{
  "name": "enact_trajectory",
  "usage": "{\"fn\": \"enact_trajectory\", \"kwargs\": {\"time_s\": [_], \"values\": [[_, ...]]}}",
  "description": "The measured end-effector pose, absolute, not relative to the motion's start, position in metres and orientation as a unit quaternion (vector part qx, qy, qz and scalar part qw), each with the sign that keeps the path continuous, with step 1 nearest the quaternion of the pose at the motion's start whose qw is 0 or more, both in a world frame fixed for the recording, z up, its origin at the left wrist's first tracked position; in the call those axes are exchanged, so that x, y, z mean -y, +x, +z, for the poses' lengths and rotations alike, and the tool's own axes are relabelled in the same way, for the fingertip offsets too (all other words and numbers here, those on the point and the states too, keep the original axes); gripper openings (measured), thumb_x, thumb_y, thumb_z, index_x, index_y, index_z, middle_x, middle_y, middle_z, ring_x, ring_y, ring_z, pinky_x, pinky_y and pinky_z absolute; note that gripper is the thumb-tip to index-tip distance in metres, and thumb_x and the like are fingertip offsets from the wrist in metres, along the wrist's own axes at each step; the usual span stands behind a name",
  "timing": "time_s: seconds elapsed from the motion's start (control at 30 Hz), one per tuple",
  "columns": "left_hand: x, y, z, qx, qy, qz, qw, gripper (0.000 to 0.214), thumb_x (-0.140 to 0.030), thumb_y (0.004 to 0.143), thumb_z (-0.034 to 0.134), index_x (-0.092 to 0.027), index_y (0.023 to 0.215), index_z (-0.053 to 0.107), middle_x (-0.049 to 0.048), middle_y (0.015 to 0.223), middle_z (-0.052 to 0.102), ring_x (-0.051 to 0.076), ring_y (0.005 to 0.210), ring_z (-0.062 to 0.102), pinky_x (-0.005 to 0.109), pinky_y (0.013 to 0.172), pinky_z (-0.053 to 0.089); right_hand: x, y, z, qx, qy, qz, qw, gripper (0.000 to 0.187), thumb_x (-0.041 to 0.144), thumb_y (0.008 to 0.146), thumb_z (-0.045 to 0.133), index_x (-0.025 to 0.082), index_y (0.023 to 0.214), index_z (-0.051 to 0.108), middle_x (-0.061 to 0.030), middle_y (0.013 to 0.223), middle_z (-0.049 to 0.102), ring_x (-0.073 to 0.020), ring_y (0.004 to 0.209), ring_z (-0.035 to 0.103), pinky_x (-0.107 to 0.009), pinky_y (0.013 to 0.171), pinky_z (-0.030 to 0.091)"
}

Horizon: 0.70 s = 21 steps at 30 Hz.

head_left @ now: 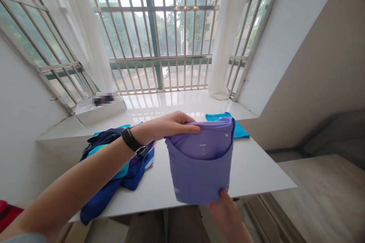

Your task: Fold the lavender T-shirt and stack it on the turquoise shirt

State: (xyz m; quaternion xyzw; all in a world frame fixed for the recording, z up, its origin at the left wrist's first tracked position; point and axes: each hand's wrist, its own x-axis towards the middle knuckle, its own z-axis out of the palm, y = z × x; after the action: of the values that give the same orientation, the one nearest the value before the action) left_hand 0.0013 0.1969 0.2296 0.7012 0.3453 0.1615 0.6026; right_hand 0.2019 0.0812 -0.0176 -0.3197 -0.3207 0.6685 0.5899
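A folded purple garment [199, 167] hangs above the white table [256, 171], held between both hands. My left hand [168, 125], with a black watch on its wrist, is closed on the garment's upper left edge, fingers laid over the fold. My right hand [225, 209] comes up from below and pinches the lower right corner. A folded turquoise garment [241, 129] lies flat on the table just behind the purple one.
A heap of dark blue and teal clothes [119, 167] lies on the table's left side and hangs over its front edge. A white box [99, 108] rests on the window sill. Barred windows with white curtains stand behind. Stone floor lies at the right.
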Motion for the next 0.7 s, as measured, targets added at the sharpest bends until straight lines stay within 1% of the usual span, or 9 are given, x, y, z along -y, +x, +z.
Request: {"fn": "enact_trajectory", "kwargs": {"time_s": [0.07,0.13,0.23,0.3,0.37,0.43,0.53,0.6,0.7], "values": [[-0.218,0.004,0.228,-0.359,0.667,0.167,0.631,0.038,-0.051,0.081,0.074,-0.013,0.083,0.073,0.0035,0.075,0.070,0.014,0.065,0.063,0.021,0.058,0.051,-0.080,0.194,-0.019,0.274,-0.265,0.692,0.613,0.054,0.072,0.072,0.068,0.033,0.108,0.073,-0.0109,0.118,0.074,-0.0354,0.112,0.067,-0.059,0.094,0.052],[-0.240,0.005,0.215,-0.376,0.643,0.170,0.645,0.041,-0.053,0.079,0.076,-0.012,0.082,0.073,0.0041,0.073,0.070,0.013,0.062,0.063,0.020,0.056,0.052,-0.082,0.191,-0.019,0.242,-0.274,0.696,0.618,0.045,0.064,0.073,0.073,0.033,0.106,0.072,-0.0077,0.112,0.076,-0.0326,0.102,0.071,-0.059,0.089,0.055],[-0.269,0.007,0.188,-0.397,0.618,0.169,0.657,0.043,-0.053,0.078,0.078,-0.011,0.083,0.073,0.0058,0.073,0.071,0.013,0.062,0.065,0.020,0.055,0.053,-0.092,0.197,-0.013,0.181,-0.359,0.679,0.614,0.032,0.046,0.077,0.079,0.028,0.102,0.070,-0.0033,0.106,0.077,-0.0226,0.088,0.073,-0.045,0.083,0.059],[-0.285,0.011,0.172,-0.399,0.608,0.165,0.666,0.043,-0.052,0.077,0.080,-0.010,0.083,0.073,0.0063,0.073,0.072,0.013,0.062,0.065,0.020,0.056,0.053,-0.103,0.205,-0.009,0.158,-0.384,0.672,0.613,0.034,0.041,0.075,0.083,0.025,0.101,0.068,-0.0022,0.102,0.077,-0.0178,0.081,0.073,-0.035,0.077,0.060],[-0.300,0.016,0.158,-0.390,0.602,0.159,0.679,0.043,-0.052,0.076,0.081,-0.010,0.085,0.074,0.0064,0.075,0.073,0.013,0.063,0.066,0.020,0.058,0.053,-0.115,0.216,-0.006,0.148,-0.395,0.668,0.613,0.039,0.040,0.071,0.086,0.024,0.100,0.067,-0.0014,0.097,0.077,-0.0153,0.075,0.072,-0.030,0.072,0.059],[-0.316,0.023,0.146,-0.375,0.598,0.149,0.693,0.043,-0.051,0.075,0.081,-0.011,0.088,0.074,0.0066,0.078,0.074,0.013,0.065,0.067,0.021,0.062,0.055,-0.126,0.227,-0.006,0.149,-0.412,0.661,0.609,0.041,0.040,0.067,0.088,0.022,0.098,0.067,-0.0015,0.092,0.077,-0.0150,0.072,0.071,-0.028,0.068,0.058],[-0.348,0.038,0.127,-0.359,0.593,0.131,0.709,0.043,-0.050,0.074,0.083,-0.012,0.091,0.075,0.0069,0.082,0.075,0.014,0.069,0.068,0.023,0.066,0.056,-0.142,0.245,-0.008,0.169,-0.452,0.626,0.613,0.046,0.041,0.064,0.089,0.021,0.099,0.068,-0.0021,0.088,0.076,-0.0164,0.071,0.070,-0.029,0.067,0.059],[-0.372,0.050,0.114,-0.354,0.590,0.118,0.716,0.042,-0.049,0.073,0.084,-0.013,0.092,0.075,0.0066,0.083,0.075,0.015,0.070,0.069,0.023,0.066,0.056,-0.153,0.256,-0.007,0.183,-0.480,0.593,0.621,0.050,0.041,0.063,0.090,0.019,0.102,0.069,-0.0025,0.087,0.076,-0.0183,0.075,0.071,-0.031,0.069,0.060],[-0.410,0.072,0.096,-0.359,0.590,0.108,0.715,0.042,-0.049,0.071,0.085,-0.014,0.093,0.075,0.0058,0.085,0.076,0.015,0.072,0.069,0.023,0.067,0.056,-0.174,0.276,0.001,0.200,-0.505,0.561,0.624,0.053,0.041,0.063,0.089,0.018,0.106,0.070,-0.0047,0.095,0.076,-0.0211,0.084,0.071,-0.032,0.073,0.061]]}}
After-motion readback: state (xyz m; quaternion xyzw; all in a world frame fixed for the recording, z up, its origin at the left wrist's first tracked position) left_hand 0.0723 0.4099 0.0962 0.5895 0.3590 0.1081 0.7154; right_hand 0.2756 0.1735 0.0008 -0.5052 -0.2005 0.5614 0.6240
